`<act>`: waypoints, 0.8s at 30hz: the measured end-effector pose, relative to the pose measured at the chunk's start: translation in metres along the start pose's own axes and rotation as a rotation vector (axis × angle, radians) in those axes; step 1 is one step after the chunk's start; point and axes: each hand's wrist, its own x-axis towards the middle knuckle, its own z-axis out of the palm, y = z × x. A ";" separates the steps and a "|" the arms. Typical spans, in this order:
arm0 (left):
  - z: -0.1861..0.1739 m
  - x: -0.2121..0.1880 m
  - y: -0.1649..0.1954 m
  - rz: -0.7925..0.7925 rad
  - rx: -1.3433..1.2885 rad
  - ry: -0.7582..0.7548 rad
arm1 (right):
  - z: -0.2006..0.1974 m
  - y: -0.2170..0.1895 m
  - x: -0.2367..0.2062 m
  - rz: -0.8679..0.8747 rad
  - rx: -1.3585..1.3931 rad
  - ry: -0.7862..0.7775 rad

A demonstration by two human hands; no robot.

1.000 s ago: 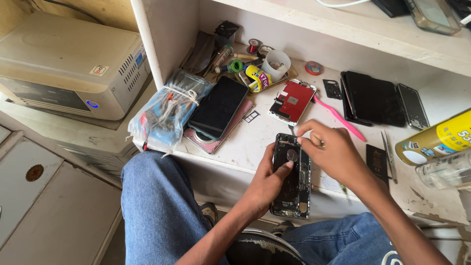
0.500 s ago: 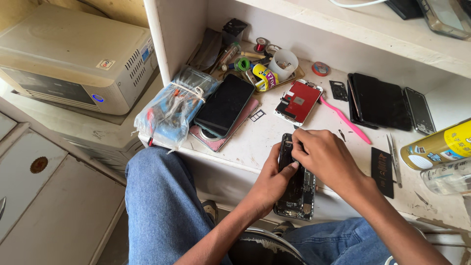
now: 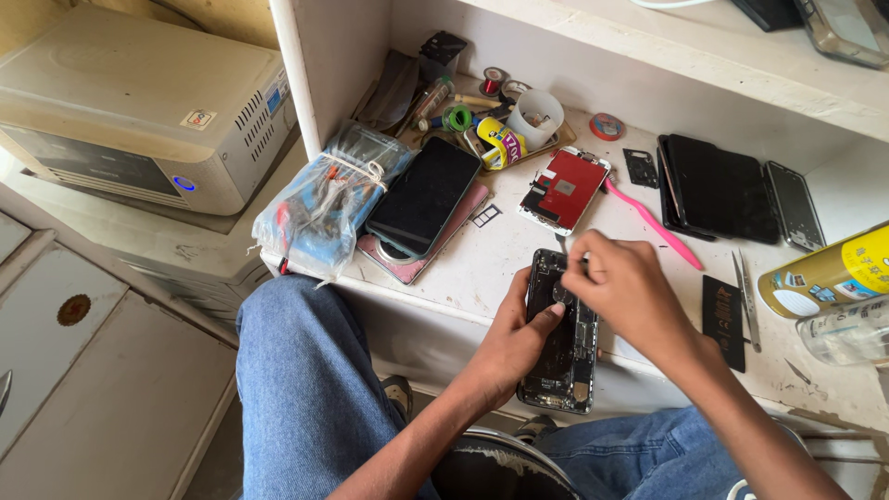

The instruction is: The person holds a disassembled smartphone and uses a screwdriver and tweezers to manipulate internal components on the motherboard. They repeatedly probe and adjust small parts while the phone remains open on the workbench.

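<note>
Since half a second ago the right hand point(image 3: 630, 287) has drawn slightly up the opened phone point(image 3: 562, 333), its fingers now pinched together over the upper part of the chassis; what they pinch is too small to tell. That phone, its back off and dark circuitry exposed, lies at the front edge of the white surface point(image 3: 500, 268), overhanging it toward the person's lap. The left hand point(image 3: 514, 338) grips the phone's left side from below, thumb pressed on the board near the top.

Just beyond the hands lies a red-backed screen panel point(image 3: 565, 190), with a pink pry tool point(image 3: 653, 225) slanting away to its right. Left of these, a dark phone point(image 3: 424, 196) rests face up on a pinkish case, beside a clear plastic bag of small tools point(image 3: 319, 208). To the right sit a stack of black screens point(image 3: 718, 185), tweezers point(image 3: 746, 296), a small black card point(image 3: 722, 319) and a yellow spray can point(image 3: 824, 273) lying on its side. A beige box-shaped unit point(image 3: 139, 106) stands well apart on the left.
</note>
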 end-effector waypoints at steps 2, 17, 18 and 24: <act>-0.001 0.001 0.000 -0.006 -0.004 0.006 | -0.001 0.009 -0.002 0.026 0.001 0.046; 0.001 0.001 0.002 -0.023 -0.083 -0.035 | -0.010 0.101 -0.022 0.580 -0.024 -0.113; 0.001 0.002 0.001 0.001 -0.057 -0.031 | -0.010 0.106 -0.024 0.654 -0.022 -0.148; 0.005 -0.001 0.006 -0.027 -0.033 -0.011 | -0.013 0.120 -0.034 0.585 0.045 -0.153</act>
